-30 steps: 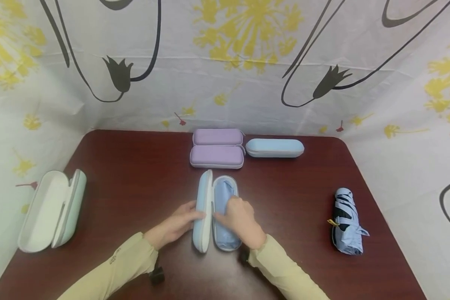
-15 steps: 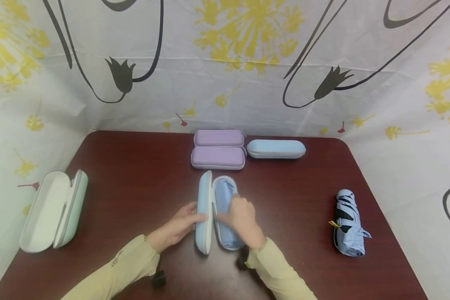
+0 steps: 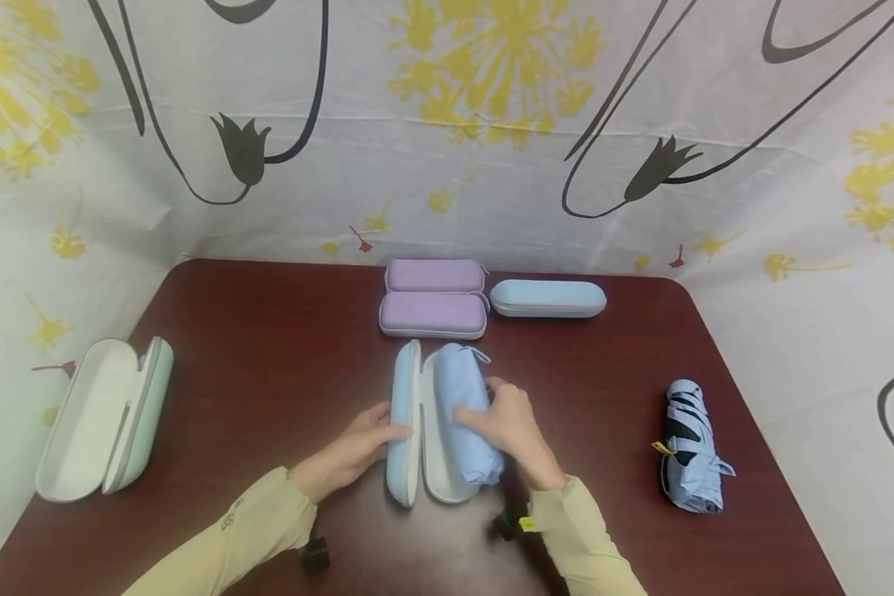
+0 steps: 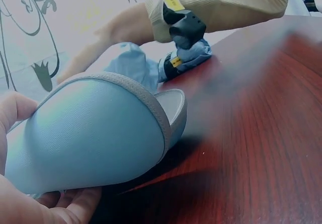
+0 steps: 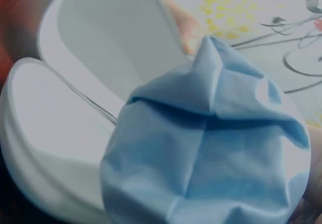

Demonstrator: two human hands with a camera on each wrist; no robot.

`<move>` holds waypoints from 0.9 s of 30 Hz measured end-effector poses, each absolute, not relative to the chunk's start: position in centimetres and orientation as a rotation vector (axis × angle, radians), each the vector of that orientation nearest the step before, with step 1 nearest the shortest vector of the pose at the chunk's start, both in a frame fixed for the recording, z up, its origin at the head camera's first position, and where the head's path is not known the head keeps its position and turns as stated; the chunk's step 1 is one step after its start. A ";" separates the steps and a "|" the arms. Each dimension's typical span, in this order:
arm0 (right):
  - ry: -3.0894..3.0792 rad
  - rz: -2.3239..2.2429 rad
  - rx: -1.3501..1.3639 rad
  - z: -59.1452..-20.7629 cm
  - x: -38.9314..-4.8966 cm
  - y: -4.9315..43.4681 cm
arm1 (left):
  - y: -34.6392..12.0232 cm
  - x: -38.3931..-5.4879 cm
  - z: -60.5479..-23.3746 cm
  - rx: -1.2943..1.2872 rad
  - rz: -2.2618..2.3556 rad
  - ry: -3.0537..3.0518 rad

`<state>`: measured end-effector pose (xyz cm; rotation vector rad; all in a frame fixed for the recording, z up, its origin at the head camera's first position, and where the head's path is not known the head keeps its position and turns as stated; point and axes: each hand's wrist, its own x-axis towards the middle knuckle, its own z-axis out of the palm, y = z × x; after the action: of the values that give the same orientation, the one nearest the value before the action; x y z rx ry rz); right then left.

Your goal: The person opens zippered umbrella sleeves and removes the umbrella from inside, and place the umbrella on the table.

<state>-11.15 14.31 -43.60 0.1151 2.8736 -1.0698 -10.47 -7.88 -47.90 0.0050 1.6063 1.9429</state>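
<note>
My left hand point(image 3: 353, 447) grips the raised lid of an open light blue hard case point(image 3: 402, 439), thumb on its near side, fingers under it in the left wrist view. With my right hand point(image 3: 517, 426) I hold a compact umbrella in a light blue fabric sleeve point(image 3: 462, 414), its loop at the far end. It lies tilted over the right edge of the case's pale inner half point(image 3: 435, 447). Close up in the right wrist view, the sleeve's bunched end point(image 5: 201, 148) covers part of the case interior point(image 5: 110, 38); the right fingers are mostly hidden there.
An open pale green case point(image 3: 93, 422) lies at the left table edge. Behind the hands lie two purple cases point(image 3: 432, 314) and a closed blue case point(image 3: 547, 298). At right rests a blue folded umbrella point(image 3: 693, 447) with a yellow tag. Patterned cloth hangs behind the table.
The right hand has lifted the sleeved umbrella up out of the case and shifted it right, baring the pale interior. The left hand keeps its grip on the lid.
</note>
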 end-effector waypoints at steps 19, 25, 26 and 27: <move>2.899 -0.950 0.423 -43.4 -9.7 26.4 | -16.5 -11.8 -45.9 -0.132 1.830 1.890; 2.942 -0.837 0.562 -44.3 -9.1 29.4 | -20.7 -12.5 -44.9 -0.237 1.567 2.198; 2.960 -0.824 0.577 -44.4 -9.0 29.7 | -21.5 -12.7 -44.7 -0.248 1.528 2.227; 2.985 -0.803 0.588 -44.6 -8.8 30.0 | -22.2 -12.9 -44.4 -0.256 1.480 2.257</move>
<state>-8.84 30.00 -44.56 0.5882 2.9850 -0.8033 -12.86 -22.18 -44.36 -0.2564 2.2567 1.4796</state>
